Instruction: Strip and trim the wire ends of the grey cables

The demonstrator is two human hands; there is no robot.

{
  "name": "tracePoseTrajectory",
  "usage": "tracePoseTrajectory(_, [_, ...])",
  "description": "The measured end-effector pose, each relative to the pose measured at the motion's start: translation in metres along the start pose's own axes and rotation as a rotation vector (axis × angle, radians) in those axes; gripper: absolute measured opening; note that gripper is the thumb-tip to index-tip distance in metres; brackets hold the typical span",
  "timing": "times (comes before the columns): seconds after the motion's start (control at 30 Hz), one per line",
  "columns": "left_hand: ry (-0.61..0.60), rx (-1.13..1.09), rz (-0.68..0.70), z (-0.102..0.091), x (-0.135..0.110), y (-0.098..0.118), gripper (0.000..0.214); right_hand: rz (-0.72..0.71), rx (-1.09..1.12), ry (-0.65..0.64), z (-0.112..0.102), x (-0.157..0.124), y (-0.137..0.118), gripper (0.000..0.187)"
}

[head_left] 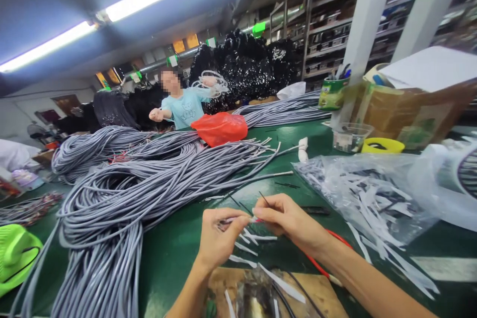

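Note:
My left hand [222, 236] is closed in a pinch on a thin cable end [229, 219], with much of the cable hidden by the fingers. Right beside it, my right hand [285, 216] pinches the same end, where a bit of red and white wire [257, 219] shows between the fingertips. A thin dark strand [264, 199] sticks up from my right fingers. Below the hands, white paper-like strips [246, 248] lie scattered on the green tabletop [167, 263]. A wooden board [320, 293] with dark cords on it is nearest to me.
Large bundles of grey cable [112, 184] fill the left side. A red plastic bag [221, 128] lies behind them. To the right are a clear bag of white strips [372, 198], a yellow tape roll [383, 145] and red-handled pliers [316, 264]. Across the table, a person [186, 109] holds pale looped cable.

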State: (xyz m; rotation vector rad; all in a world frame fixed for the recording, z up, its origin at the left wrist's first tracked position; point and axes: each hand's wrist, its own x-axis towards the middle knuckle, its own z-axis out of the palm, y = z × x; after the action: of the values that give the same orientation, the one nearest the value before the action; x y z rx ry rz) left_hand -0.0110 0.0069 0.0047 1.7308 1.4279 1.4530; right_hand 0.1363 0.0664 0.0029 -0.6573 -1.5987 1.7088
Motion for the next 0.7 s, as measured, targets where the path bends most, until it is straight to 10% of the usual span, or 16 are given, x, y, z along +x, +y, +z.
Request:
tracePoseTrajectory(0.23, [0.143,-0.044,0.038,0.001,0.003,-0.006,0.037,-0.005,0.159,-0.019,0.014,-0.003,0.007,0.045])
tracePoseTrajectory(0.37, [0.275,0.170,0.140,0.006,0.002,-0.011,0.024,-0.314,-0.208,0.233,0.015,-0.008,0.007,0.039])
tracePoseTrajectory(0.47, [0.111,0.323,0.264,0.007,-0.001,-0.010,0.022,-0.480,-0.464,0.367,0.008,-0.008,0.003,0.034])
tracePoseTrajectory(0.6, [-0.089,0.223,0.250,0.003,-0.003,-0.004,0.033,-0.375,-0.449,0.321,-0.002,-0.001,0.001,0.032])
tracePoseTrajectory(0.7, [0.102,0.065,0.084,-0.002,0.001,-0.003,0.043,-0.315,-0.414,0.244,-0.002,0.002,0.004,0.032])
